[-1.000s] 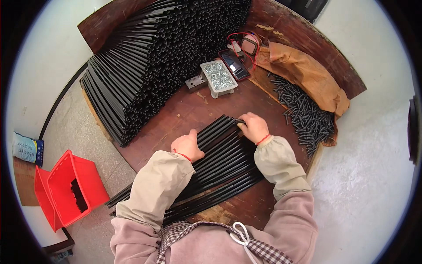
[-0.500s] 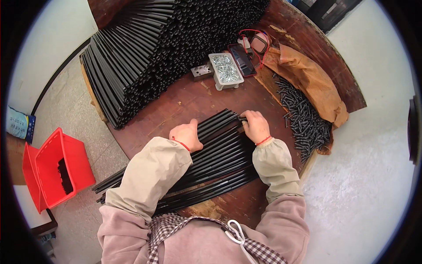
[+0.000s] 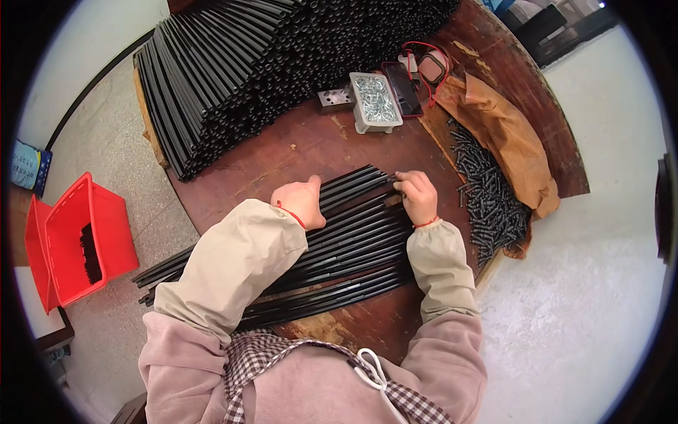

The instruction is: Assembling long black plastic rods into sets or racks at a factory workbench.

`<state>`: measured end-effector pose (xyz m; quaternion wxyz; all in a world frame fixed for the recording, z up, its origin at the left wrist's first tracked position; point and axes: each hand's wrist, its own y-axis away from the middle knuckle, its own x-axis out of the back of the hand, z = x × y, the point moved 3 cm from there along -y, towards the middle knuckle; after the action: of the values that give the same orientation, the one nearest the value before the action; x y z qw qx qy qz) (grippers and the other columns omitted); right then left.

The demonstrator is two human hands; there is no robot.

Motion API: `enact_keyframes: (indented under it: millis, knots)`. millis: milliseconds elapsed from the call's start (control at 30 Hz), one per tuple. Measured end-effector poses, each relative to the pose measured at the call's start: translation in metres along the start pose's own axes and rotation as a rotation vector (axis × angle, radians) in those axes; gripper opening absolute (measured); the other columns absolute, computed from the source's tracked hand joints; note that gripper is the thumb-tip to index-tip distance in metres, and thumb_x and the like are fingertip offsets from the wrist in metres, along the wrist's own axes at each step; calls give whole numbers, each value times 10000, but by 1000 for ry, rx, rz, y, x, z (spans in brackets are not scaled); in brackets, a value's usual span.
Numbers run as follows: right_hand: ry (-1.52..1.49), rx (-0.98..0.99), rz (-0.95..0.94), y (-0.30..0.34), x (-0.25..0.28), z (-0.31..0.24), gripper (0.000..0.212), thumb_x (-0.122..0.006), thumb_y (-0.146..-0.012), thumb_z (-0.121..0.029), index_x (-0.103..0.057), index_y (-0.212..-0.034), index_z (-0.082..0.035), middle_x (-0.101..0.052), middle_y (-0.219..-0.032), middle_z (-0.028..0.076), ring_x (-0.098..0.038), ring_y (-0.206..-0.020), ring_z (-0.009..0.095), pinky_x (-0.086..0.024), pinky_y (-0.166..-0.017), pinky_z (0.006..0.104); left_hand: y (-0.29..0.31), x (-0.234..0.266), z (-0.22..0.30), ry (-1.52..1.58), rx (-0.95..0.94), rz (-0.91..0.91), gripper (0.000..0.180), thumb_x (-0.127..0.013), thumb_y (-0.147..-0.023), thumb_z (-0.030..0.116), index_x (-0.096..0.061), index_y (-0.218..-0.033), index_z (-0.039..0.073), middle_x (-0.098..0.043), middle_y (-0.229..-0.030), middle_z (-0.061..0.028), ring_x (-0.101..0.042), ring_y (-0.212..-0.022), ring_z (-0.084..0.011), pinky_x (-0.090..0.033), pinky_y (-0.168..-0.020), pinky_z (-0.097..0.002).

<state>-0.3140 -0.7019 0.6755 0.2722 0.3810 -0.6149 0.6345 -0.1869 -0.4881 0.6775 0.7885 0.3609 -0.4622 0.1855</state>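
Note:
Slim black tubes (image 3: 339,251) lie side by side in a layer on the table in front of me, slanting up to the right. My left hand (image 3: 300,203) is closed over a few tubes at the far side of the layer, its thumb raised; its other fingers are partly hidden. At the right ends of those tubes, my right hand (image 3: 418,198) has its fingers bent and pinched together. Something small and dark shows at its fingertips, too small to name. To the right of that hand, small black ribbed plugs (image 3: 487,198) lie in a heap on brown wrapping (image 3: 522,148).
A large stack of black tubes (image 3: 233,78) fills the far left of the brown table (image 3: 268,159). Behind my hands stand a metal block (image 3: 335,99), a grey bin of small shiny metal parts (image 3: 375,100) and a phone (image 3: 402,88). A red bin (image 3: 113,233) sits at the left.
The view has shifted a little, so the stack and red bin sit higher. My right hand's fingers have moved slightly at the tube ends. My left hand keeps its place on the tubes.

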Motion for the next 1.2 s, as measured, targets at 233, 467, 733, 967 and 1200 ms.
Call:
enact_keyframes:
  millis: [233, 467, 733, 967, 1200]
  knots:
    - [-310, -341, -162, 3, 0, 5, 195, -590, -687, 10, -555, -868, -55, -589, -875, 48, -557, -765, 221, -444, -698, 274, 1, -1, -1, -16, 3, 8, 508, -642, -589, 190, -491, -1060, 76, -630, -788, -122, -606, -736, -330, -486, -633, -384]
    - [-284, -512, -197, 10, -6, 15, 194, -610, -717, -15, -600, -910, -34, -605, -873, 55, -563, -742, 196, -441, -695, 257, -2, -2, -1, -5, -27, 54, 328, -605, -597, 128, -485, -894, 64, -622, -727, -117, -609, -702, -322, -489, -611, -378]
    - [-426, -786, -225, 14, -9, 17, 187, -626, -715, -53, -640, -901, -59, -608, -860, 37, -547, -725, 183, -433, -685, 257, -5, -8, -4, 27, -48, 67, 355, -606, -604, 125, -493, -935, 68, -624, -734, -113, -609, -706, -320, -490, -617, -379]
    - [-454, -877, -264, 16, -15, 20, 169, -603, -740, -8, -631, -906, -20, -623, -881, 29, -532, -714, 112, -428, -681, 212, -4, -4, -2, 23, -25, 26, 502, -617, -595, 141, -492, -1078, 85, -635, -785, -118, -606, -752, -323, -487, -644, -371]
    - [-720, -732, -132, 25, -21, 31, 193, -594, -725, 44, -633, -901, -25, -621, -891, 22, -528, -705, 119, -426, -678, 210, -4, -4, -2, 37, -44, 61, 426, -617, -607, 140, -499, -1010, 69, -630, -752, -110, -611, -720, -316, -492, -635, -372]
